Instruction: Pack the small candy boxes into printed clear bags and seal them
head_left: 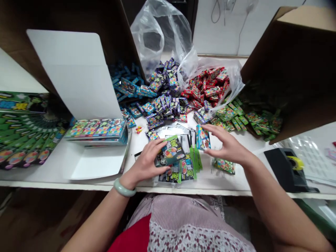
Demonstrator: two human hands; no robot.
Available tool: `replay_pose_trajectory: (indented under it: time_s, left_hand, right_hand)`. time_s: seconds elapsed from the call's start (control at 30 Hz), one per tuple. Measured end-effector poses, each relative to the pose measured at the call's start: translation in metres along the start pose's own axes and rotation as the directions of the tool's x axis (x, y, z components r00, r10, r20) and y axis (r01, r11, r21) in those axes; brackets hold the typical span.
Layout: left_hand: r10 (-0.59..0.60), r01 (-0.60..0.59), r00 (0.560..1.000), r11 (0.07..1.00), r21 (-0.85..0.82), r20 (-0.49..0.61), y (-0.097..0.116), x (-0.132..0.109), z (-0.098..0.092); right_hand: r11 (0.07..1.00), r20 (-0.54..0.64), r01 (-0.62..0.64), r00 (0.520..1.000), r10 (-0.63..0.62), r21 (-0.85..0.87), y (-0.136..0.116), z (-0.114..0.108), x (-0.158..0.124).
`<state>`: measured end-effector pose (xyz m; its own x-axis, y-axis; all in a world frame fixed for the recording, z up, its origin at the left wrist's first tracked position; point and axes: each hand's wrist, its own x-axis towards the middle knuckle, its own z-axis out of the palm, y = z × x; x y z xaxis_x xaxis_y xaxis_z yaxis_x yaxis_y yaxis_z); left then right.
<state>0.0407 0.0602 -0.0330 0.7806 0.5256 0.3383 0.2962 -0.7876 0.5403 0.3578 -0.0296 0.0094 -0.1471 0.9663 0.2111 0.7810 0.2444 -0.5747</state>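
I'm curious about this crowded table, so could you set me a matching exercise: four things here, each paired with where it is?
Things:
1. Pale green bangle
2. Small blue packet
3. Red packets
4. Black tape dispenser

Places:
A. Heaped beside a clear plastic bag
B. Standing at the right side of the white table
C. Around the wrist of the left hand
D. Held at the fingertips of the right hand

Right pairs: 1-C, 2-D, 3-A, 4-B.
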Motion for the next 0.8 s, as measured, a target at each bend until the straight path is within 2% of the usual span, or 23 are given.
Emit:
replay_pose_trajectory:
  time_s: [0.07,0.13,0.2,0.3,0.43,0.5,0.57,0.63,0.7,0.8]
  left_hand:
    - [0.042,-0.042,0.999,0.999,-0.005,0.013,0.001,0.003,0.001]
    - [0.070,-0.069,0.997,0.997,-0.017,0.041,0.003,0.005,0.000]
    - [0.089,-0.087,0.993,0.996,-0.030,0.083,0.005,0.007,-0.001]
    - [0.111,-0.102,0.985,0.992,-0.070,0.133,0.009,0.007,-0.003]
    - [0.098,-0.086,0.990,0.989,-0.122,0.097,0.011,0.006,-0.001]
    - [0.076,-0.067,0.995,0.989,-0.129,0.065,0.012,0.005,0.001]
    - [0.060,-0.055,0.997,0.992,-0.117,0.037,0.012,0.004,0.002]
    - [0.045,-0.045,0.999,0.996,-0.081,-0.002,0.013,0.001,0.003]
    - [0.034,-0.036,0.998,0.999,-0.027,-0.048,0.015,-0.002,0.003]
    - [0.015,-0.009,0.991,0.999,0.040,-0.130,0.022,-0.003,-0.001]
  right_hand:
    - [0.989,0.159,0.139,0.979,-0.130,-0.045,-0.022,-0.012,0.000]
    - [0.971,0.276,0.221,0.943,-0.187,-0.095,-0.037,-0.017,0.003]
    - [0.954,0.350,0.269,0.913,-0.209,-0.132,-0.044,-0.017,0.008]
    - [0.940,0.389,0.300,0.895,-0.218,-0.164,-0.046,-0.013,0.018]
    - [0.953,0.364,0.269,0.909,-0.203,-0.140,-0.049,-0.009,0.028]
    - [0.971,0.337,0.238,0.918,-0.211,-0.039,-0.051,-0.006,0.031]
    - [0.980,0.260,0.186,0.945,-0.198,0.072,-0.052,0.001,0.029]
    - [0.988,0.129,0.084,0.987,-0.101,0.127,-0.053,0.012,0.022]
    - [0.984,0.036,-0.032,0.999,0.026,0.174,-0.056,0.026,0.013]
    - [0.943,0.043,-0.139,0.990,0.132,0.301,-0.063,0.046,0.004]
